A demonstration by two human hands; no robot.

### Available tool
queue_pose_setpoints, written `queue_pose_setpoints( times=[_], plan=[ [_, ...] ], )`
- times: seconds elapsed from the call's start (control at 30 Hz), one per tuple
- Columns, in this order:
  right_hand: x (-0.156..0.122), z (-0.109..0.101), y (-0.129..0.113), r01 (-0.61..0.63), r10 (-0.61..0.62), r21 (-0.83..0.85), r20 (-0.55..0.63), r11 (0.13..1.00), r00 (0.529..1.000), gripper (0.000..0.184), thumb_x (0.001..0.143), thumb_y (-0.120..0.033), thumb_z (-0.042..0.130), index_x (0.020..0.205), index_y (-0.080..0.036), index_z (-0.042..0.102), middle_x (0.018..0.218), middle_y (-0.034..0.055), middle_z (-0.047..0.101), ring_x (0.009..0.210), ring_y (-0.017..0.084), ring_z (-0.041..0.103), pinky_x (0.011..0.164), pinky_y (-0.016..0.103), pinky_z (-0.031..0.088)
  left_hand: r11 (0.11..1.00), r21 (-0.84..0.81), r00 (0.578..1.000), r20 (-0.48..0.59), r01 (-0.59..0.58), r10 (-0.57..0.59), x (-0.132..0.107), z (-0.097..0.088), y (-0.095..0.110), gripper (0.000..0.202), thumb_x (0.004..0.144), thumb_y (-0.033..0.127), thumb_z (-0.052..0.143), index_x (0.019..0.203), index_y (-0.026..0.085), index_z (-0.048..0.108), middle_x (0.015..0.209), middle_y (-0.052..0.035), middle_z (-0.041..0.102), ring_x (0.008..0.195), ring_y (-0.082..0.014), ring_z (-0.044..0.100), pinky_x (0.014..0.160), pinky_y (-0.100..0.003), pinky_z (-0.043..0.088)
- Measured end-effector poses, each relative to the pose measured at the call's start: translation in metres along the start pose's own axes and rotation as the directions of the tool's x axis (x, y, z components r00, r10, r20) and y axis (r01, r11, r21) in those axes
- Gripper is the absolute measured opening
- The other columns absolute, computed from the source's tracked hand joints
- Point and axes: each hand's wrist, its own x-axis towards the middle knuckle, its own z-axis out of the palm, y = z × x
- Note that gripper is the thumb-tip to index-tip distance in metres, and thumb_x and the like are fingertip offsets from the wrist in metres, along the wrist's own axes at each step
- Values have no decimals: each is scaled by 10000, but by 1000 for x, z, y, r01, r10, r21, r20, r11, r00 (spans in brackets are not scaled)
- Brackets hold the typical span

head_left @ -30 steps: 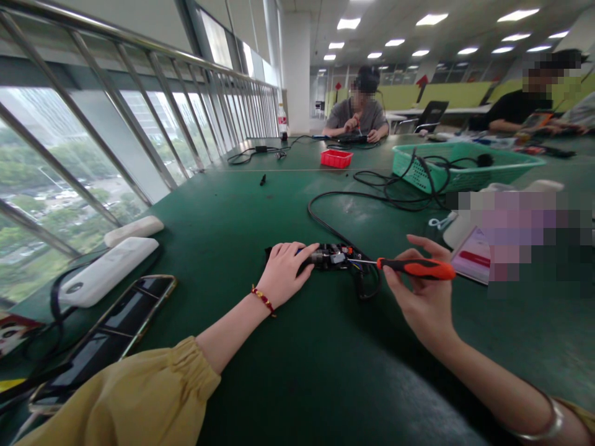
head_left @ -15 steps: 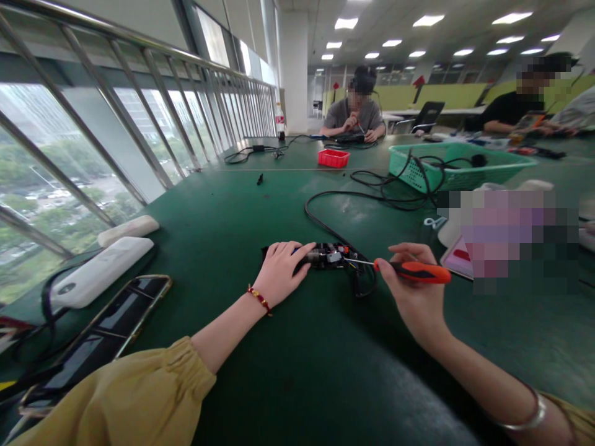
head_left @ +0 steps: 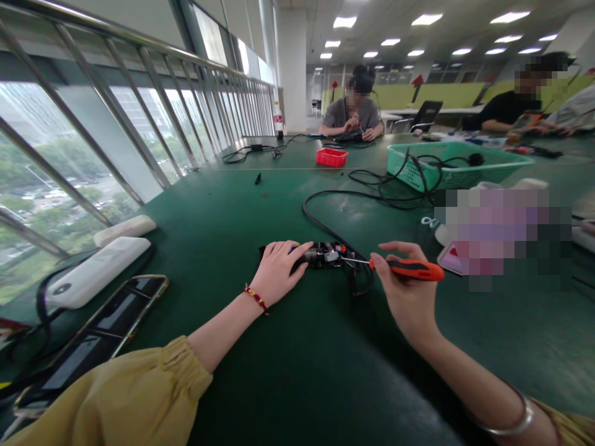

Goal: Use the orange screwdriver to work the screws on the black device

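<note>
My left hand [head_left: 277, 267] is closed over the left part of an opened black corded device [head_left: 318, 255], pressing it to the green table. A metallic cylinder, a grey block and small coloured wires show inside its housing; its left end is hidden under my fingers. In my right hand [head_left: 406, 291] is an orange-and-black screwdriver [head_left: 413, 269], pinched near the front of its handle. The shaft points left, with its tip at the wires on the device's right end. Whether the tip touches a part cannot be made out. A black cord [head_left: 320, 197] runs from the device.
A green basket [head_left: 502, 172] with cords stands at the back right, and a small red tray [head_left: 331, 157] left of it. On the left lie a phone [head_left: 100, 334] and white power bank [head_left: 100, 272]. A person [head_left: 353, 111] works across the table [head_left: 223, 210].
The whole view has shifted slightly. Both hands keep their holds on the device and the screwdriver, and the screwdriver still points at the same end; little else differs.
</note>
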Motion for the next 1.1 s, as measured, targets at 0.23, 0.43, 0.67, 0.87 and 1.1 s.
queue_pose_setpoints(
  times=[0.23, 0.43, 0.67, 0.87, 1.1],
  plan=[
    [3, -1, 3, 42, -36, 122, -51, 992, 998, 322, 720, -245, 646, 990, -232, 472, 756, -34, 466, 607, 101, 491, 570, 259, 449, 1000, 0, 1000, -9, -5, 5, -1, 0, -1, 400, 882, 300, 396, 1276, 235, 426, 1129, -60, 539, 1048, -214, 478, 945, -404, 330],
    [3, -3, -1, 10, -11, 22, 9, 1000, 1000, 216, 748, -236, 616, 930, -222, 500, 611, -65, 417, 468, 81, 376, 444, 229, 353, 999, 39, 999, -29, 20, -19, -2, 1, 1, 465, 905, 321, 354, 1348, 189, 313, 1145, -73, 542, 1050, -206, 488, 941, -384, 342],
    [0, -3, -1, 124, -125, 18, 168, 992, 978, 193, 772, -174, 570, 932, -242, 486, 550, -86, 394, 439, 82, 390, 444, 217, 341, 983, 160, 994, 50, 86, -95, 7, -8, 9, 567, 885, 421, 393, 1345, 104, 298, 1107, -115, 561, 985, -235, 528, 848, -371, 402],
    [-3, -3, 0, 537, -288, -140, 717, 832, 635, 105, 787, -141, 524, 831, -223, 573, 697, -16, 568, 580, 102, 510, 553, 231, 367, 969, 193, 959, 209, 153, -193, 5, -27, 14, 427, 845, 439, 467, 1155, 151, 521, 992, -88, 595, 877, -215, 582, 717, -305, 453],
    [-6, -7, -10, 583, -227, -33, 902, 812, 367, 139, 830, -186, 477, 923, -217, 575, 800, 1, 590, 662, 100, 517, 625, 231, 347, 828, 350, 827, 202, 439, -524, -17, -58, -27, 376, 837, 470, 416, 1007, 172, 571, 1003, -91, 571, 890, -243, 591, 686, -327, 477]
  ],
)
